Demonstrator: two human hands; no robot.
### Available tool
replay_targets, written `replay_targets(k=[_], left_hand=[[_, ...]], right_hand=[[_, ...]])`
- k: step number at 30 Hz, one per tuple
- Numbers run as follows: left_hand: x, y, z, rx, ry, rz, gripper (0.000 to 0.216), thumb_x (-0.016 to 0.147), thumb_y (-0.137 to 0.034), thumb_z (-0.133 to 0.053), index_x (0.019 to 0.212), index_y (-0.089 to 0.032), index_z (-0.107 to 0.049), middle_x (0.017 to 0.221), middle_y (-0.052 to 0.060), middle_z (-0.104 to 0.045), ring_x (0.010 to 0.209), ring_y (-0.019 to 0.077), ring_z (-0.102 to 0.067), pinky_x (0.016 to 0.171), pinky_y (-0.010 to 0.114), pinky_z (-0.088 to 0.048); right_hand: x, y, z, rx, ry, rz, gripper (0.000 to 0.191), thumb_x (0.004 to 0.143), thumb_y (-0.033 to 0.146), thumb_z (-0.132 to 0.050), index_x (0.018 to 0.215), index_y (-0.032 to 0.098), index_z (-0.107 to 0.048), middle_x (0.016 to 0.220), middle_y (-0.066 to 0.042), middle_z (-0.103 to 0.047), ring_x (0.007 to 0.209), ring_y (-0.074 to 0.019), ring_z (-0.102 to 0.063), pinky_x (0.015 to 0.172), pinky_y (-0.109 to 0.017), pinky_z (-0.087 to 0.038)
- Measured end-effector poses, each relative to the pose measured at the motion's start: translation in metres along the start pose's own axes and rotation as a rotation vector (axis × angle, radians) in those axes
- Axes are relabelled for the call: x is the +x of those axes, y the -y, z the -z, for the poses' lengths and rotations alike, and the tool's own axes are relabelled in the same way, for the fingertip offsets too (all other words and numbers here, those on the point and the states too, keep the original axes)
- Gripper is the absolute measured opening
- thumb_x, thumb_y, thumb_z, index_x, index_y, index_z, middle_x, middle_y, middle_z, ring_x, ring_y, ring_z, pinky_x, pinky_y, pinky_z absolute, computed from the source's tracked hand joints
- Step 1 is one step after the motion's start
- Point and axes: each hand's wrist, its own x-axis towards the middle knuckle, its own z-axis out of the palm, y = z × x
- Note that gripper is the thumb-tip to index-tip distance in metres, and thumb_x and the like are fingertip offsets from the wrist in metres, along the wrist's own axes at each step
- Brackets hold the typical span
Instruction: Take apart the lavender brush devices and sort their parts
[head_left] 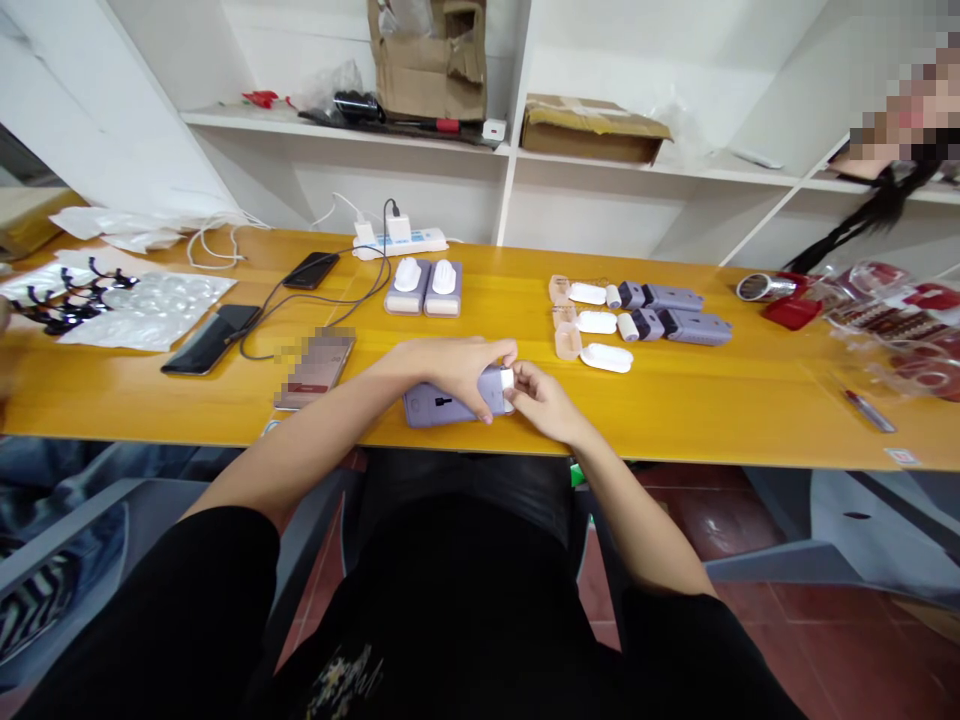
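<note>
A purple rectangular plastic device (422,407) with a dark marking lies at the table's front edge. My left hand (457,368) is wrapped over its top, thumb on the near side. At the right end of the device sits a white block-like part (508,380), which my right hand (546,402) pinches between thumb and fingers. Whether this part is fully inside the device I cannot tell. Behind my hands stand two purple units (406,300) with white ribbed pieces on top. To the right, purple bodies (697,326), white oval pieces (606,358) and peach translucent caps (568,341) lie in rows.
A phone (211,340), another dark phone (310,270) and a partly blurred one (319,370) lie left, near a black cable. A white power strip (420,240) is behind. Bubble wrap (161,310) lies far left; a pen (870,411) and plastic packs (885,310) lie right. A person is at upper right.
</note>
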Motion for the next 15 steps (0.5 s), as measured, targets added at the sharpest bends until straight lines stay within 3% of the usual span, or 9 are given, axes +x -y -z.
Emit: replay_targets(k=[9, 12, 15], left_hand=[[0.002, 0.010, 0.000, -0.150, -0.006, 0.005, 0.093, 0.065, -0.050, -0.096, 0.142, -0.030, -0.048, 0.127, 0.009, -0.075, 0.114, 0.0339, -0.069, 0.090, 0.038, -0.049], [0.008, 0.024, -0.003, -0.208, 0.003, -0.002, 0.091, 0.064, -0.051, -0.096, 0.140, -0.028, -0.052, 0.129, 0.010, -0.075, 0.113, 0.0317, -0.070, 0.092, 0.037, -0.050], [0.015, 0.035, -0.005, -0.195, -0.002, -0.051, 0.077, 0.065, -0.054, -0.095, 0.128, -0.024, -0.062, 0.118, 0.007, -0.075, 0.104, 0.0284, -0.069, 0.087, 0.036, -0.051]], right_hand=[[-0.001, 0.006, 0.005, 0.094, -0.184, -0.084, 0.028, 0.084, 0.041, -0.079, 0.101, 0.025, -0.064, 0.084, 0.001, -0.069, 0.073, -0.0190, -0.066, 0.071, -0.035, -0.058], [-0.009, 0.018, 0.040, 0.017, -0.341, -0.029, 0.029, 0.083, 0.043, -0.079, 0.102, 0.025, -0.069, 0.087, -0.001, -0.071, 0.075, -0.0195, -0.067, 0.070, -0.035, -0.061], [-0.023, 0.031, 0.106, -0.159, -0.539, -0.031, 0.031, 0.084, 0.047, -0.080, 0.104, 0.024, -0.074, 0.092, -0.004, -0.076, 0.076, -0.0204, -0.069, 0.068, -0.034, -0.061]])
